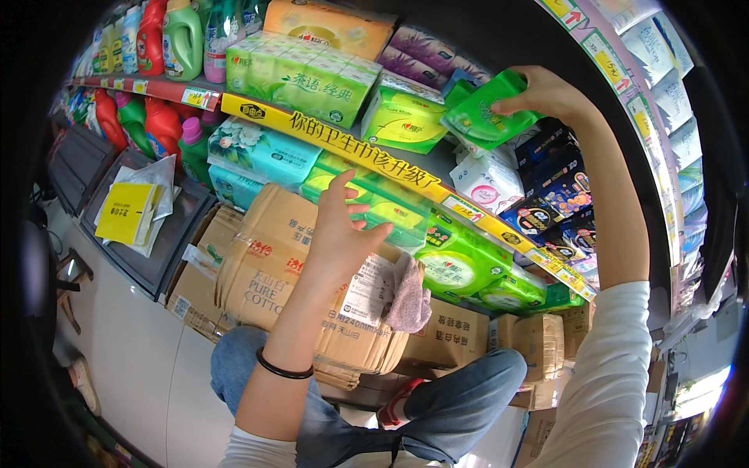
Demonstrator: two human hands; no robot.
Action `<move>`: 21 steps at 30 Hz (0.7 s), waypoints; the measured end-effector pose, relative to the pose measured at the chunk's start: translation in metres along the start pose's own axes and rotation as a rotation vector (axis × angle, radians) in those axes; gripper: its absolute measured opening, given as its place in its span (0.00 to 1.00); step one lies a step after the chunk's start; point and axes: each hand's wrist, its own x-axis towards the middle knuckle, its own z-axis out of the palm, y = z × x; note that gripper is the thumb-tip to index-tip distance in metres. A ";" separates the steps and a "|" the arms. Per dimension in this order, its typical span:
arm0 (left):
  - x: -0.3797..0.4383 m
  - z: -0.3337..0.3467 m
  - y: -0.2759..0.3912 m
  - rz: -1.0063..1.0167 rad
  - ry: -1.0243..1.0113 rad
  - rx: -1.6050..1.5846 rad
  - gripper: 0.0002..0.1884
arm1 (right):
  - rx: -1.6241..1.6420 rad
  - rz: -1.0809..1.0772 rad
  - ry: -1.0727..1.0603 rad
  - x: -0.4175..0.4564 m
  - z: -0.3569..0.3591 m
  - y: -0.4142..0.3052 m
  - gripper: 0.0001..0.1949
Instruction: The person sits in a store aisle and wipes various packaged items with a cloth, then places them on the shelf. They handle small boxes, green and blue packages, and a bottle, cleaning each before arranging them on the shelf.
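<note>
My right hand (544, 96) grips a green plastic-wrapped packet (488, 111) above the upper shelf, just right of a yellow-green tissue pack (405, 120). White packs with a pink mark (488, 178) lie below that packet. Dark blue packs (553, 202) are stacked to their right. My left hand (351, 234), fingers spread and holding nothing, hovers over a large cardboard carton (281, 251) and before the green tissue packs of the lower shelf. A crumpled mauve cloth (409, 295) hangs over the carton's right side.
A yellow shelf edge strip (363, 149) crosses in front of me. Detergent bottles (181, 41) stand at the upper left. Yellow packets and plastic bags rest on a dark grey lid (193, 216). More cartons (447, 333) sit low beside my knees. Another person's foot (86, 386) shows at the left.
</note>
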 end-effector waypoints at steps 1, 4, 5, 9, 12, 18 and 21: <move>0.000 0.000 -0.002 -0.004 0.000 -0.002 0.50 | 0.004 0.049 0.005 -0.002 -0.005 -0.004 0.29; 0.000 -0.002 -0.006 -0.007 0.003 0.011 0.48 | -0.099 0.089 0.124 0.004 -0.006 -0.002 0.30; -0.001 -0.002 -0.007 -0.006 0.006 0.019 0.48 | -0.152 0.084 0.182 0.008 -0.005 -0.001 0.32; -0.001 -0.001 -0.005 -0.011 -0.012 0.049 0.47 | -0.321 0.085 0.257 0.029 0.013 -0.002 0.33; -0.002 0.000 -0.007 -0.007 -0.022 0.050 0.46 | -0.254 0.156 0.210 0.042 0.026 -0.008 0.32; -0.001 -0.001 -0.007 -0.034 -0.072 0.049 0.46 | -0.102 0.328 -0.028 0.064 0.037 -0.014 0.26; -0.001 -0.001 -0.007 -0.056 -0.095 0.042 0.46 | 0.062 0.405 -0.105 0.071 0.044 -0.007 0.21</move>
